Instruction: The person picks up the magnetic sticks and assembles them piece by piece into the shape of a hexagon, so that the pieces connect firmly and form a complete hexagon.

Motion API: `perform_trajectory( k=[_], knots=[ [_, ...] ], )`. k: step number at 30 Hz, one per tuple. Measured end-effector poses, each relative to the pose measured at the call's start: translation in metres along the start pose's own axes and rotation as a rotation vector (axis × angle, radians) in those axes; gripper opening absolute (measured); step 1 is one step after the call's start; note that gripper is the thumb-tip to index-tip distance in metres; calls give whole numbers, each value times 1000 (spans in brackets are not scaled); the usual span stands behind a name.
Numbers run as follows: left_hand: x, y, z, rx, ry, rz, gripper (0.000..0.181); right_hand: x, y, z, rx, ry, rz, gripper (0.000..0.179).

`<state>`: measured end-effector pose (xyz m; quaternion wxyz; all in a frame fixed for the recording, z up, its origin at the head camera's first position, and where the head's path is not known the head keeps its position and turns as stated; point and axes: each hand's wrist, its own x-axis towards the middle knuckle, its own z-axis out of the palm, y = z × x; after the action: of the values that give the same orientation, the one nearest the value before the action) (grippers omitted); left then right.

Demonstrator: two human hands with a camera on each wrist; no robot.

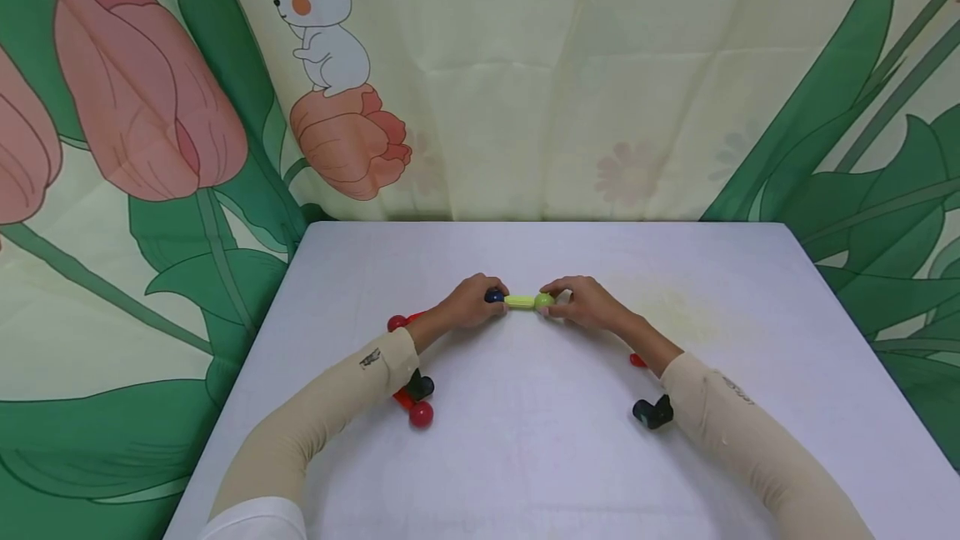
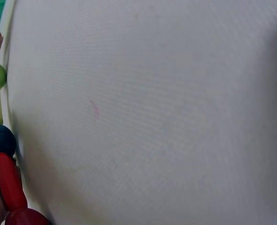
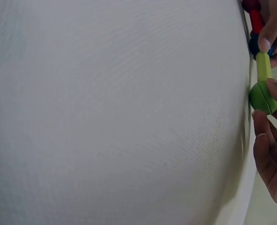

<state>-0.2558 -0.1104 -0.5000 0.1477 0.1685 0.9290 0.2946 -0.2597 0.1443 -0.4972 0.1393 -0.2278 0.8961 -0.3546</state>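
Observation:
Near the far middle of the table, my left hand (image 1: 474, 301) grips a dark blue ball (image 1: 494, 296) of a toy building set. From that ball a yellow-green rod (image 1: 520, 302) runs across to a green ball (image 1: 544, 301). My right hand (image 1: 588, 303) pinches the green ball between thumb and fingers. Ball and rod meet end to end in the right wrist view. On the blue ball's other side, the left wrist view has a red rod (image 2: 10, 182) leading to a red ball (image 2: 26, 217); my left hand mostly hides these from the head camera.
Beside my left forearm lie a red ball (image 1: 397, 322), a black piece (image 1: 422, 387) and another red ball (image 1: 421, 415), partly covered by the sleeve. By my right forearm are a black angled piece (image 1: 652, 412) and a small red piece (image 1: 637, 360). A printed curtain (image 1: 510, 107) hangs behind the table.

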Motion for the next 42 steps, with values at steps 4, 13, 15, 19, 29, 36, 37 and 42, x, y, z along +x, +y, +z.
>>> perform_trajectory(
  k=[4, 13, 15, 19, 29, 36, 37, 42],
  knots=[
    [0, 0, 1, 4, 2, 12, 31, -2, -1, 0, -6, -9, 11, 43],
    [-1, 0, -1, 14, -6, 36, 31, -8, -3, -1, -8, -30, 1, 45],
    [-1, 0, -2, 13, -13, 36, 31, -11, -2, -2, -2, -41, -9, 46],
    [-3, 1, -3, 8, -21, 40, 31, -19, 2, -5, 20, -47, -24, 49],
    [-1, -1, -3, 15, -19, 60, 30, -68, 25, -36, -23, -13, 82, 45],
    [-1, -1, -2, 6, -20, 56, 30, -112, 35, -54, -76, -12, 110, 50],
    [-1, -1, -2, 4, -22, 54, 30, -118, 36, -56, -72, -15, 106, 51],
    [-2, -1, -1, 8, -26, 47, 31, -139, 46, -55, -86, -1, 95, 46]
  ],
)
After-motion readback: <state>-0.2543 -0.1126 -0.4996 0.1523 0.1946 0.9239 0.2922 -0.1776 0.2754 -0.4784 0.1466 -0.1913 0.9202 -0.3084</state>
